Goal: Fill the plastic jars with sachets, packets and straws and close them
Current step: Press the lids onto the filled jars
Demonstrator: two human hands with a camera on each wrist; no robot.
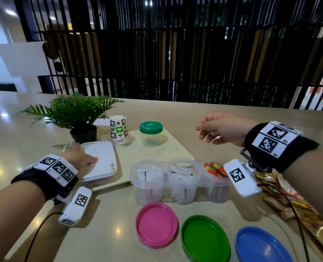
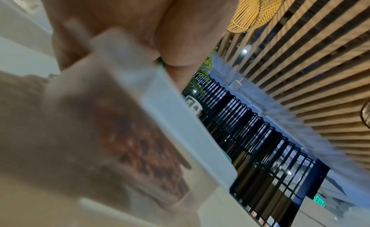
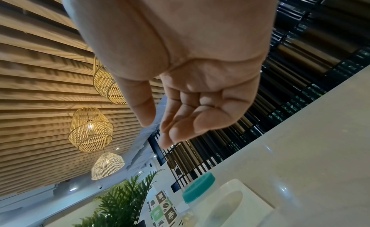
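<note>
Standing jars [image 1: 179, 181]: three clear plastic jars side by side in a clear holder, near the front of the counter [image 1: 232, 118], all lidless.
Left jar [image 1: 147, 181]: holds white sachets with black print.
Middle jar [image 1: 184, 179]: holds white packets, print too small to read.
Right jar [image 1: 216, 178]: holds red-orange sachets, partly hidden by the wrist camera.
Lids: pink lid [image 1: 156, 225], green lid [image 1: 206, 238] and blue lid [image 1: 260, 245] lie upturned in a row in front of the jars.
Loose packets [image 1: 289, 197]: gold and brown, piled right of the jars.
Left hand [image 1: 79, 158]: grip rests on a white-lidded box [image 1: 100, 160]; fingers hidden, so I cannot tell its state.
Right hand [image 1: 221, 128]: raised above the counter, grip empty, fingers loosely curled.
Tray [image 1: 177, 148]: cream, carries a small green-capped jar [image 1: 151, 136] and stacked paper cups [image 1: 119, 131].
Plant [image 1: 75, 112]: potted, behind the box.
</note>
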